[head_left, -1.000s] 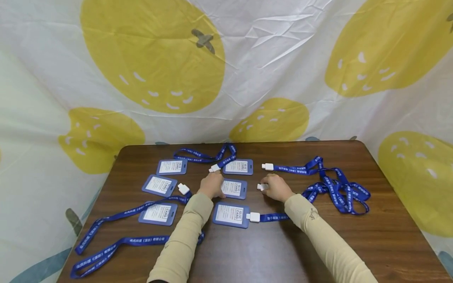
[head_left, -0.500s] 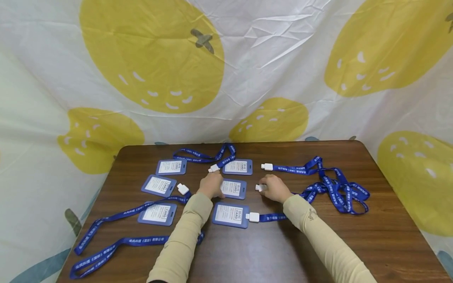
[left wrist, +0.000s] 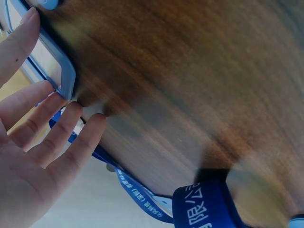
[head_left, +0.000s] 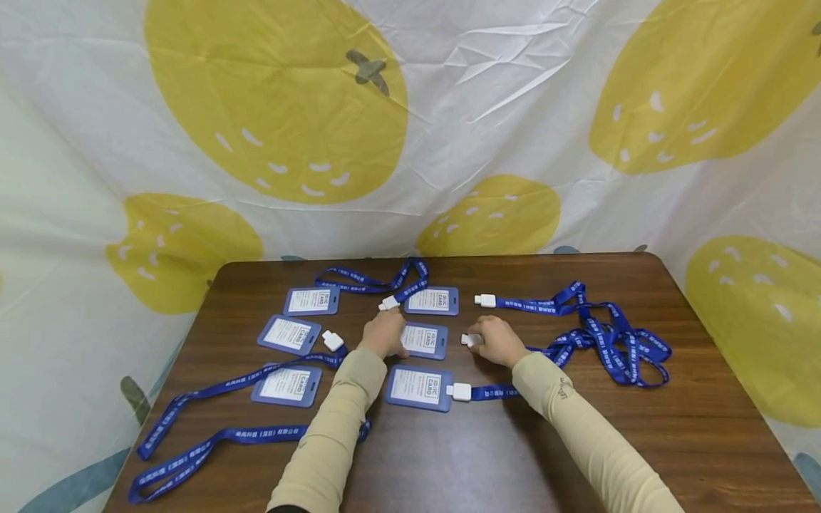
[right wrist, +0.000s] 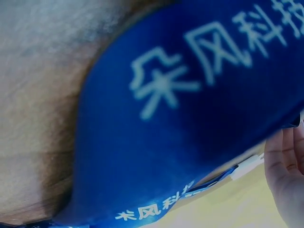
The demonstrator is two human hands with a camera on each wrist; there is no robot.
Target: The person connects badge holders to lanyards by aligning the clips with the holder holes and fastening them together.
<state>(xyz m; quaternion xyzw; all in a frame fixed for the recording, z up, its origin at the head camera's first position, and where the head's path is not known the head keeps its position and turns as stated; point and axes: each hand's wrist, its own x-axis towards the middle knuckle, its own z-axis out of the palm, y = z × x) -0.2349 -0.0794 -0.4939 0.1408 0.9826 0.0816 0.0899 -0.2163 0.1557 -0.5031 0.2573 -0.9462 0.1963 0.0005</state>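
One blue ID card holder (head_left: 425, 342) is at the tabletop (head_left: 449, 463), its slot (head_left: 442, 343) towards the right hand (head_left: 500, 342). Should it pivot in the left hand (head_left: 383, 333), or the white lanyard clip (head_left: 470, 340) arrive askew, the two could miss; the tangled blue lanyards (head_left: 603, 345) might also tug. It sits between the hands, its left end pinched by the left thumb and fingers; the right fingers pinch the clip, apart from it.
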